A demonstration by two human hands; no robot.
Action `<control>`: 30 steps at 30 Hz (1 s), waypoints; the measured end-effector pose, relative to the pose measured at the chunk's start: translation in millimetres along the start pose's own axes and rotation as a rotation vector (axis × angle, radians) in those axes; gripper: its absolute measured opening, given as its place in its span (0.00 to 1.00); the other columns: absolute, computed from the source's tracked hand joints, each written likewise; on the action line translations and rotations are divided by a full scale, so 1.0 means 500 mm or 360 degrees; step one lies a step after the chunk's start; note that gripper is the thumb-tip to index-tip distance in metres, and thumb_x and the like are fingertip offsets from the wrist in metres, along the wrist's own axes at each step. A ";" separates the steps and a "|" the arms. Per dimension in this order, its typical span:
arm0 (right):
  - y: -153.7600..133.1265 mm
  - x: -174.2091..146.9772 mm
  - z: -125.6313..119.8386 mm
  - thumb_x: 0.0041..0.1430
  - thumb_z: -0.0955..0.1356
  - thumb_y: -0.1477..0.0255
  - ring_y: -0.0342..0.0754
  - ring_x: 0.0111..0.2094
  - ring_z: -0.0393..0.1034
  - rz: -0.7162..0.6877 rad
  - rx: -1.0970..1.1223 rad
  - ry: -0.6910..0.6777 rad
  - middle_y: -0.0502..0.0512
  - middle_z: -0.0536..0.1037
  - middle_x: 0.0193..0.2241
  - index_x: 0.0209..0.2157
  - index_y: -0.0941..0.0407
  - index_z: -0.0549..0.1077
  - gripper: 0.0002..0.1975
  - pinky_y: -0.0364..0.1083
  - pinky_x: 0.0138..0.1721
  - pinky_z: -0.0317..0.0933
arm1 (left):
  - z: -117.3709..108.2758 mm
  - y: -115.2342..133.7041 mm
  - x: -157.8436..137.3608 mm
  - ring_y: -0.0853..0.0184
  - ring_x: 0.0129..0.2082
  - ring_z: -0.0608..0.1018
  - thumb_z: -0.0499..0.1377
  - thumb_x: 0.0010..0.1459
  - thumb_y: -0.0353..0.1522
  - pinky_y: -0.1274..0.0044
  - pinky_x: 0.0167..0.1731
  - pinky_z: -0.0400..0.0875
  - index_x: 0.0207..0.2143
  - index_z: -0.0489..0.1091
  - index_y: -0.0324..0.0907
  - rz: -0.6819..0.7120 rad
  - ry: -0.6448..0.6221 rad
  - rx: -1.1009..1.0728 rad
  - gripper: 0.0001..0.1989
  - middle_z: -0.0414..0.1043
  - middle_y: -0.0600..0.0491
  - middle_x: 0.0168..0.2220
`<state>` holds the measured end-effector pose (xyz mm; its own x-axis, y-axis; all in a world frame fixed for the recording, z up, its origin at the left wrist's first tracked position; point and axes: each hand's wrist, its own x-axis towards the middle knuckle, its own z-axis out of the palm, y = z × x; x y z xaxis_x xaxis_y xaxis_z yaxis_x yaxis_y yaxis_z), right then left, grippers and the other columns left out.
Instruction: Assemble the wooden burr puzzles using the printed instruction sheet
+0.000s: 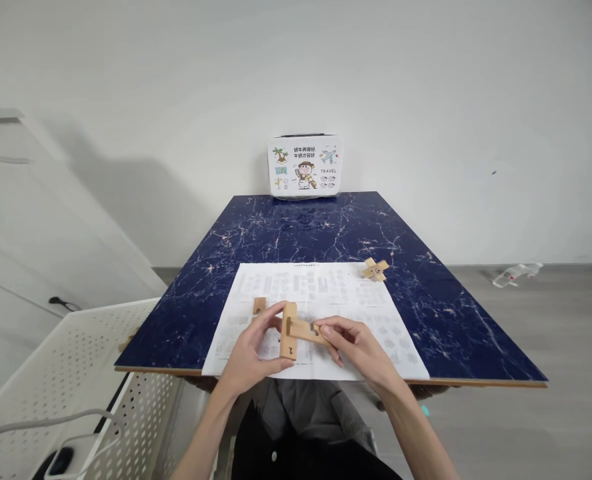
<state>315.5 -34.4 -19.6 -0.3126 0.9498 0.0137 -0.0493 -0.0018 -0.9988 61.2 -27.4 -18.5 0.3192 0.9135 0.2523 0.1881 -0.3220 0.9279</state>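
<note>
My left hand [250, 357] grips a notched wooden block [289, 343] marked with a 2, thumb at its near end and fingers at its far end. Between the thumb and fingers of my right hand [359, 347] is a second notched wooden block [305, 331], whose left end meets the notch of the numbered one. How deep it sits there I cannot tell. Beyond my left fingers a small wooden piece [259, 305] with a cut-out lies on the printed sheet [346, 307]. A cross-shaped wooden assembly [375, 269] rests at the sheet's far right corner.
The sheet lies along the near edge of the blue marbled table [286, 233]. At the table's far end a white case [305, 167] with cartoon prints stands against the wall. A white perforated rack [91, 333] with a grey cable [46, 423] is at the left.
</note>
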 end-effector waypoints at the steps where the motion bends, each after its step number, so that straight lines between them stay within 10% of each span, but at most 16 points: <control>1: -0.001 -0.001 0.001 0.66 0.69 0.51 0.42 0.20 0.60 0.0002 0.0005 0.0023 0.44 0.69 0.18 0.48 0.55 0.80 0.23 0.45 0.29 0.57 | 0.000 0.001 0.000 0.45 0.63 0.71 0.74 0.51 0.43 0.56 0.64 0.66 0.68 0.63 0.47 0.0018 0.0017 -0.0020 0.45 0.66 0.41 0.66; 30: -0.081 -0.035 -0.036 0.67 0.67 0.58 0.49 0.25 0.70 -0.0041 -0.0786 0.0157 0.53 0.80 0.26 0.42 0.53 0.84 0.17 0.46 0.28 0.60 | 0.011 0.034 0.001 0.52 0.56 0.76 0.76 0.46 0.35 0.59 0.61 0.68 0.67 0.61 0.52 0.0115 -0.0140 0.0551 0.47 0.68 0.45 0.63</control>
<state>340.0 -45.3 19.7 -0.2250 0.9726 0.0581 0.4062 0.1478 -0.9017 69.9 -33.6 -4.3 0.4192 0.8651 0.2754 0.4606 -0.4641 0.7566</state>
